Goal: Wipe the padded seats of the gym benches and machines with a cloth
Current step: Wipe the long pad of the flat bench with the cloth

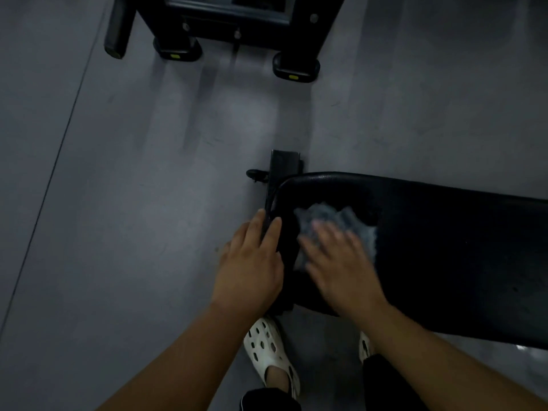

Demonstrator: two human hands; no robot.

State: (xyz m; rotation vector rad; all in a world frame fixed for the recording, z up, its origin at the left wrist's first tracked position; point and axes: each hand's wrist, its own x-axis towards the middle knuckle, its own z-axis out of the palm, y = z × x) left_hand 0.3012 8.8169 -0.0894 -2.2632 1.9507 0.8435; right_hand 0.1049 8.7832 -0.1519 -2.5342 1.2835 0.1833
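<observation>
Pressing on a grey cloth [341, 221]: right hand [341, 262], palm down, fingers straight and slightly spread, outline blurred. The cloth lies crumpled on the left end of the bench [444, 247], partly under that hand.

- Bench: black padded seat, running off to the right.
- Left hand [252, 262]: rests on the bench's end edge, just beside the cloth; fingers straight and close together, tips at the frame bar [283, 166]; thumb hidden.
- Frame bar: black, juts past the pad; small wheel [255, 174] at its left.
- Clogs [267, 348]: white, perforated, on the person's feet below the bench.
- Machine [237, 22]: black base, well apart, two feet with yellow marks.
- Floor [133, 173]: grey, smooth.
</observation>
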